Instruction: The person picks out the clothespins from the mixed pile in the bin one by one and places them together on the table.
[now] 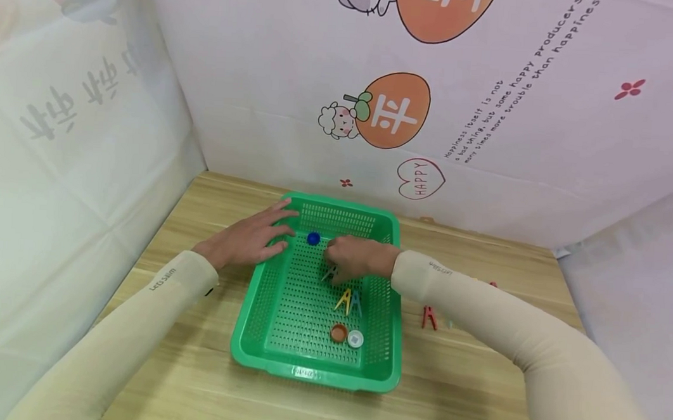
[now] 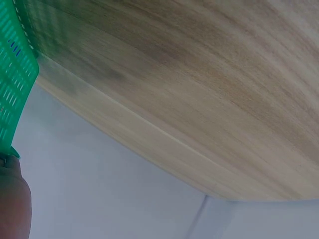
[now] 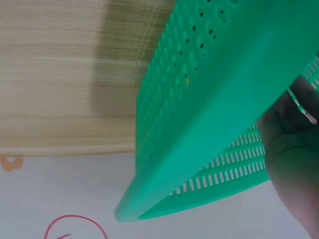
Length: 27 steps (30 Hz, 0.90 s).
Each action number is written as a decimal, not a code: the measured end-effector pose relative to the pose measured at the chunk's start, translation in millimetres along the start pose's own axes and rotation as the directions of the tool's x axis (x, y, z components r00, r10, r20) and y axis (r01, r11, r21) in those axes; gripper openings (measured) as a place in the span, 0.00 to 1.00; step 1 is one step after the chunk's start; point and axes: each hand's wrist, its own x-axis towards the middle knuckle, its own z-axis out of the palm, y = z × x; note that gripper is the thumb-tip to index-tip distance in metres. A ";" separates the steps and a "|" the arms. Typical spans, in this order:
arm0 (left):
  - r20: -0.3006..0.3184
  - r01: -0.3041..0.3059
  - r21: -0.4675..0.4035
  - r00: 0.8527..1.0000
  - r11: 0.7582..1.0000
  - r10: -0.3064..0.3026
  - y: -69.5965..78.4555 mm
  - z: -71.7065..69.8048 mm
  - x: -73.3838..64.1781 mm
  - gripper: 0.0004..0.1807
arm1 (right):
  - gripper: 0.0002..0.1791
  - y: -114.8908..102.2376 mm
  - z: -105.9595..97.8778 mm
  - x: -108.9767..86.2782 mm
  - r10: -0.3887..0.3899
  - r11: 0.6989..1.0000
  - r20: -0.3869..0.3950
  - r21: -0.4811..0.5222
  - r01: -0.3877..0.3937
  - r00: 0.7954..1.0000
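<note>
A green plastic basket (image 1: 316, 379) with slotted sides stands on the table. My left hand (image 1: 255, 234) rests over its left rim, fingers spread and fairly straight. Inside the basket, my right hand (image 1: 355, 258) has curled fingers and pinches a pale clothespin (image 1: 329, 273); a thin piece of it also shows in the right wrist view, partly hidden by the fingers. Just below that hand lie a yellow clothespin (image 1: 344, 300) and a blue clothespin (image 1: 357, 303). A blue bottle cap (image 1: 313, 238) lies toward the back, while a brown cap (image 1: 338, 333) and a white cap (image 1: 355, 339) are near the front.
Right of the basket, a red clothespin (image 1: 430, 317) lies on the wooden table (image 1: 191, 367). Other small coloured pieces beside it are partly covered by the right forearm. Printed white sheeting (image 1: 272, 130) rises behind the table and on both sides.
</note>
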 end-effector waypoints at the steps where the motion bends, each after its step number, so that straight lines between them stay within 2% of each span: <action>1: -0.001 -0.001 0.001 1.000 1.000 0.001 -0.4 -0.2 -0.1 0.21 | 0.14 1.8 -0.2 -0.6 0.018 1.000 0.012 0.014 -0.018 1.000; 5: -0.010 -0.013 0.014 1.000 1.000 0.013 -2.7 -0.2 -0.3 0.22 | 0.26 6.9 0.4 -0.8 0.083 0.995 0.099 0.051 -0.089 0.992; 8: -0.015 -0.020 0.016 1.000 1.000 0.021 -4.0 -0.4 -0.3 0.22 | 0.32 9.0 1.6 1.0 0.102 0.992 0.145 0.060 -0.111 0.984; 11: -0.020 -0.027 0.011 0.999 1.000 0.027 -4.6 -0.5 -0.1 0.21 | 0.31 10.5 2.3 3.6 0.097 0.991 0.155 0.078 -0.110 0.983; 18: -0.023 -0.029 -0.001 0.999 1.000 0.029 -3.4 -1.0 -0.3 0.21 | 0.11 7.7 -1.8 13.2 0.011 0.996 0.123 0.090 -0.022 0.992; 20: -0.018 -0.025 -0.005 1.000 1.000 0.025 -2.6 -1.5 -0.9 0.21 | 0.10 3.9 -3.8 16.4 -0.010 0.996 0.121 0.085 0.000 0.993; 22: -0.015 -0.023 -0.006 1.000 1.000 0.023 -2.3 -1.1 -1.1 0.21 | 0.14 -0.4 -5.3 18.5 -0.023 0.997 0.120 0.082 0.013 0.993; 27: -0.017 -0.024 -0.008 1.000 1.000 0.023 -3.0 0.2 -1.3 0.21 | 0.17 -8.9 -2.4 23.1 0.005 0.999 0.124 0.035 -0.010 0.992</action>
